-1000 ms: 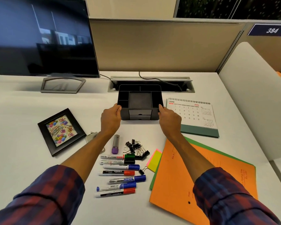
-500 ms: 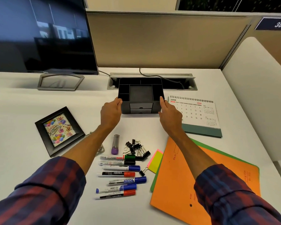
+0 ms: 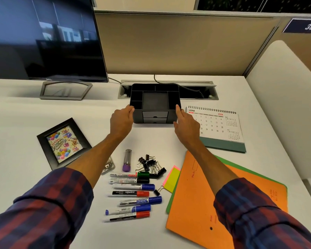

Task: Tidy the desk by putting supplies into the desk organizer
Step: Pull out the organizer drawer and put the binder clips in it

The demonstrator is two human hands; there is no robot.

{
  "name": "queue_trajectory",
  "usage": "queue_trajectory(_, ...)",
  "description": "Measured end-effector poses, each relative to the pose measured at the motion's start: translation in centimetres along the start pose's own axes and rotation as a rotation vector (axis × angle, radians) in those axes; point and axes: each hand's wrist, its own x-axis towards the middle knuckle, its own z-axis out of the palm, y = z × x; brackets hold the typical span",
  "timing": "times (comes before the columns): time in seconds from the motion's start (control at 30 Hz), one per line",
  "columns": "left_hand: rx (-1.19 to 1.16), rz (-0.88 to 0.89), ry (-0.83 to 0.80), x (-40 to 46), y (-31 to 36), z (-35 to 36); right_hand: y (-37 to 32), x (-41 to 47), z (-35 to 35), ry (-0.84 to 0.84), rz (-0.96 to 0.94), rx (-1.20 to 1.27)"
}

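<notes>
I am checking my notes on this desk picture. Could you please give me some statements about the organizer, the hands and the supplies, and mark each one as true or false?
1. Both hands touch the sides of the black organizer. True: the left hand is at its left side, the right hand at its right.
2. The markers are already inside the organizer. False: they lie on the desk, near the person.
3. The binder clips lie beside the markers. True.
4. The calendar stands left of the organizer. False: it is to the right.
5. The organizer's drawers are pulled open. False: both look closed.
</notes>
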Motion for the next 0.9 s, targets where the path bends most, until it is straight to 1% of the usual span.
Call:
queue_trajectory(0.17,-0.008,-0.017,-0.033,0.1,0.0,-0.2,-0.4,0.1,-0.5,-0.026,0.015,-0.008)
queue_trajectory(0.23,-0.025,-0.067,-0.047,0.1,0.2,-0.3,-0.8,-0.1,-0.8,-0.053,0.035,-0.031)
queue_trajectory(0.3,-0.02,-0.12,-0.064,0.2,0.4,-0.4,-1.2,-0.4,-1.1,-0.038,0.052,-0.011)
queue_trajectory(0.37,-0.034,-0.142,-0.078,0.2,0.8,-0.6,-1.8,-1.0,-0.9,0.052,0.038,0.033)
queue_trajectory(0.47,-0.034,-0.135,-0.105,0.2,1.0,-0.7,-2.8,-1.8,0.0,0.253,-0.04,0.109)
queue_trajectory(0.53,-0.013,-0.141,-0.136,0.2,0.9,-0.5,-3.5,-2.1,0.5,0.3,-0.068,0.152)
queue_trajectory(0.6,-0.007,-0.152,-0.17,0.2,0.8,-0.2,-4.2,-2.3,0.8,0.265,-0.059,0.274)
queue_trajectory(0.63,-0.009,-0.157,-0.181,0.2,0.8,-0.1,-4.6,-2.3,1.0,0.212,-0.018,0.382)
queue_trajectory(0.73,-0.026,-0.171,-0.177,0.2,1.0,-0.2,-5.7,-2.3,1.7,0.039,0.188,0.726)
queue_trajectory(0.9,-0.017,-0.17,-0.179,0.3,1.0,-0.3,-7.2,-1.7,2.0,-0.167,0.407,1.133)
